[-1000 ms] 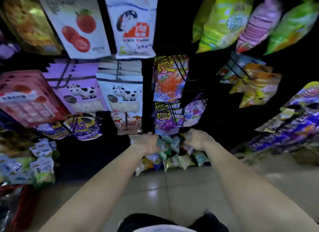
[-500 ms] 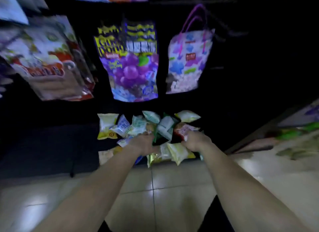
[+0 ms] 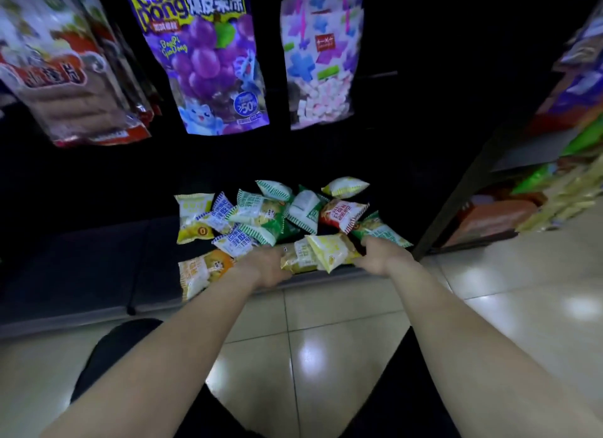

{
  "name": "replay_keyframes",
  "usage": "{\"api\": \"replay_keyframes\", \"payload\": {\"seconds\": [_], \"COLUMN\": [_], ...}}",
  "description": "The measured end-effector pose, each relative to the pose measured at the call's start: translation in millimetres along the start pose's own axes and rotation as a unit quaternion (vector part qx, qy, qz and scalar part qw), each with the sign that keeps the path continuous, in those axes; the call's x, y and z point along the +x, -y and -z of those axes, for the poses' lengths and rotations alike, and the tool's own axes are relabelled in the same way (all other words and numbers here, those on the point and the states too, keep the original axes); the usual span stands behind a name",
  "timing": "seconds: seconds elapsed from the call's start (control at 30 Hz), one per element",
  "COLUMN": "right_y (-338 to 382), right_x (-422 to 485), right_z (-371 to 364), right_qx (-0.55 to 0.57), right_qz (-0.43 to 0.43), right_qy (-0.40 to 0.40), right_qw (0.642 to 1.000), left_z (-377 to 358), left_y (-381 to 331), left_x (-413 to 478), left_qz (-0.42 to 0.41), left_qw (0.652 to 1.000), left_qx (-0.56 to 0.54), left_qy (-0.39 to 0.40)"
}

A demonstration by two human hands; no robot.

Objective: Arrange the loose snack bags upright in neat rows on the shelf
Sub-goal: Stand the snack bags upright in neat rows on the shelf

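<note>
more than a dozen small snack bags (image 3: 270,215) lie in a jumbled heap toward the right end of the low dark shelf (image 3: 98,258), none upright. since half a second ago the view has closed in, but the heap looks unchanged and both hands stay at its near edge: left hand (image 3: 266,268) against a gold bag (image 3: 298,258), right hand (image 3: 381,256) beside a yellow bag (image 3: 329,251). their fingers are hidden behind the knuckles, so i cannot tell whether either grips anything. sorting, i judge, has barely begun.
</note>
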State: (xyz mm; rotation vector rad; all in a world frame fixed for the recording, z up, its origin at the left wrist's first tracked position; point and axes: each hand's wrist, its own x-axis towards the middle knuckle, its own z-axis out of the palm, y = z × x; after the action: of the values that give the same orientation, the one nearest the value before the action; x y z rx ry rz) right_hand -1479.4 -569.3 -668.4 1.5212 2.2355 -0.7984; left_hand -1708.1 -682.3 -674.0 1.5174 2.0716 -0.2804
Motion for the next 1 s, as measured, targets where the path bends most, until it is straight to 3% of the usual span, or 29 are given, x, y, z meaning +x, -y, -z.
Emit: {"api": "replay_keyframes", "payload": {"seconds": [0.2,0.4,0.6,0.8,1.0], "right_y": [-20,-20,-32,-65,-89], "right_x": [-13,20,101,210,291], "right_z": [12,38,47,30,8], "right_qx": [-0.006,-0.042,-0.069,-0.137,-0.067], "right_qz": [-0.012,-0.021,0.009,0.026,0.032], "right_qy": [-0.053,-0.077,-0.108,-0.064,-0.095], "right_qw": [0.999,0.996,0.992,0.988,0.993], "left_z": [18,39,54,30,14], "left_y": [-27,-24,-38,-71,-88], "left_x": [-7,39,137,279,381], "left_qz": [-0.039,-0.076,-0.107,-0.135,-0.128], "left_qw": [0.997,0.992,0.984,0.977,0.966], "left_qx": [0.011,0.053,0.079,0.081,0.055], "left_qy": [-0.069,-0.085,-0.114,-0.144,-0.219]}}
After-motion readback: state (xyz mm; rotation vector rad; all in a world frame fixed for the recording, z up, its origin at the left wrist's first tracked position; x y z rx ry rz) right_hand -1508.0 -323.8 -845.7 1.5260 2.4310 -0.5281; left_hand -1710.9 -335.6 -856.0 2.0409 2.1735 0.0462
